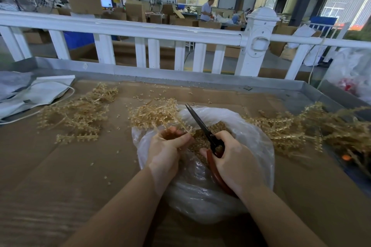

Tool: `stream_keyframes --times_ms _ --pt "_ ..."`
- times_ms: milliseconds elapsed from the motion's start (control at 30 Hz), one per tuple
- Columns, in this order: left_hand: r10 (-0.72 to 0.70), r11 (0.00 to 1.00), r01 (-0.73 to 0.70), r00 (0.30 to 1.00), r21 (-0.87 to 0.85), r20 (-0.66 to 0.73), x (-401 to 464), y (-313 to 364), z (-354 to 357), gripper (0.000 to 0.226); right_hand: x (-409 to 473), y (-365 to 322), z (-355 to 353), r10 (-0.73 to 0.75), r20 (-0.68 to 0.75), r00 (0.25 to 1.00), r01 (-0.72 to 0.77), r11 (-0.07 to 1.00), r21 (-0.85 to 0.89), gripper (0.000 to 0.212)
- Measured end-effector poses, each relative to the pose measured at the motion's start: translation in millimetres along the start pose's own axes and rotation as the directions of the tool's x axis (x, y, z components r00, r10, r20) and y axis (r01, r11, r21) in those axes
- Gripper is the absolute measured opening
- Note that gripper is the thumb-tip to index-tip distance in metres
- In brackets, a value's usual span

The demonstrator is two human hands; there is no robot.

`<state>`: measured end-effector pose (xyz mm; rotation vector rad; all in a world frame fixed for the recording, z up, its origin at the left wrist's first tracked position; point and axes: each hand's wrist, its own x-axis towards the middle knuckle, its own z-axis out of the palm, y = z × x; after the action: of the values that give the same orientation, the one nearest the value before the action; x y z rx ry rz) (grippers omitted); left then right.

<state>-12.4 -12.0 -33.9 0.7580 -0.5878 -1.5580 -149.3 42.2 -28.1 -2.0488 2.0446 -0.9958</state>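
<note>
Sprig: a tan plastic sprig (158,113) fans out forward from the left hand, just over the far-left rim of the plastic bag (251,126).
Left hand: the left hand (167,146) is curled round the sprig's bare stalks, thumb across them.
Right hand: the right hand (232,158) has its fingers through the red loops of the scissors (198,121). The dark blades point up and away over the bag and look drawn together, though I can't be sure.
How it handles: I'd guess the sprig is very light and springy, with thin stalks that bend and little knobs that come off easily. Best held low on the bare stalks, as now, not by the knobbly tips.
Bag: soft, crinkly and open-mouthed, with a layer of cut bits (219,127) inside. It would slump or slide if nudged.
Left heap: more sprigs (80,114) lie well apart on the cardboard (60,166).
Right heap: a bigger tangle (301,124) lies just beside the bag.
Strays: loose bits (108,179) dot the cardboard.
Further off: a paper bag (46,90) lies at far left, with a white railing (140,32) behind the bench.
In the way: only the bag's raised rim and the right tangle crowd the scissors.
</note>
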Motion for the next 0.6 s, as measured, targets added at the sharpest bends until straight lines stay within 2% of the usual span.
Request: stream_keyframes --times_ms 433,600 --pt "-0.031 0.995 0.028 0.999 -0.094 -0.029 -0.8 3.8 -0.4 0.030 -2.9 -1.7 -4.2 -0.039 -0.015 0.999 0.039 0.999 0.011 0.031" --pt "-0.045 0.986 0.042 0.999 -0.159 -0.012 2.4 3.2 -4.4 0.031 -3.8 -3.3 -8.8 -0.087 0.071 0.994 0.084 0.995 0.049 0.027"
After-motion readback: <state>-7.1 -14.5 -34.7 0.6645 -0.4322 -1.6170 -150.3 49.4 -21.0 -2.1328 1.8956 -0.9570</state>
